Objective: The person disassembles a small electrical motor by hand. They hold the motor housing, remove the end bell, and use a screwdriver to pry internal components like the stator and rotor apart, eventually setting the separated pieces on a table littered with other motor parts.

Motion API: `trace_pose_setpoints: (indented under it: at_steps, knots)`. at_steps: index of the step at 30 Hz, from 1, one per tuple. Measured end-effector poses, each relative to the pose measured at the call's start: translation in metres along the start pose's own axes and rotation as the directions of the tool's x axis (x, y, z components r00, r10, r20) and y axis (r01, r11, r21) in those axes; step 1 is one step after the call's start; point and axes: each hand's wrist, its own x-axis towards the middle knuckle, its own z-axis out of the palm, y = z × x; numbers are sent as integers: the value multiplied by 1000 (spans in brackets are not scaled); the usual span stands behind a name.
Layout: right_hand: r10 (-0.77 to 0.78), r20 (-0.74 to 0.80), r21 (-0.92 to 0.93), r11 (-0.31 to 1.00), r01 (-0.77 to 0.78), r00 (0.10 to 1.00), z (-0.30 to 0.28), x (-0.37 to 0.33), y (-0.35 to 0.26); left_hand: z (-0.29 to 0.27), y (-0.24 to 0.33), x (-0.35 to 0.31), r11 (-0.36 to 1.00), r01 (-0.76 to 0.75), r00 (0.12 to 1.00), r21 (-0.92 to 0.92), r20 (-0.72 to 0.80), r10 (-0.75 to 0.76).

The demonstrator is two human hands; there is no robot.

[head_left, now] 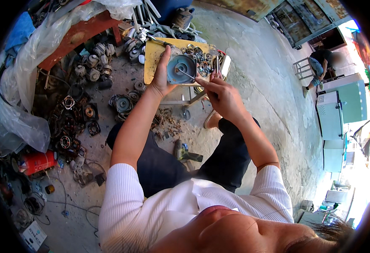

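Observation:
My left hand (162,75) is closed around the edge of a round grey metal motor cover (173,76), its hollow face turned up. In my right hand (225,96) is a thin metal rod-like tool (187,75), its tip at the cover's central hub. My fingers hide its handle, so I cannot tell its exact kind. Both hands are over the near side of a low yellow-topped table (152,65). Several small metal rings and parts (204,59) lie there, behind the cover. A dark-handled tool (159,41) rests by the far left corner.
On the floor between my legs stands a green-and-black power drill (185,154). Motor parts (94,67) and stators (69,141) are heaped at left, near a red container (37,162). Cables trail at lower left. Another person (320,67) bends beside a metal frame at far right.

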Motion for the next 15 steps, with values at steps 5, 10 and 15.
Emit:
trace_pose_setpoints:
  at_steps: [5, 10, 15]
  knots:
    - [-6, -35, -15, 1000, 5, 999, -4, 2, 2, 5, 1, 0, 999, -37, 999, 30, -34, 38]
    - [-62, -31, -52, 997, 60, 998, -4, 4, 6, -6, -3, 5, 997, -21, 999, 75, -27, 23]
    - [-67, 38, -32, 997, 68, 997, -9, 0, 7, 4, 7, -3, 999, -7, 999, 38, 46, 5]
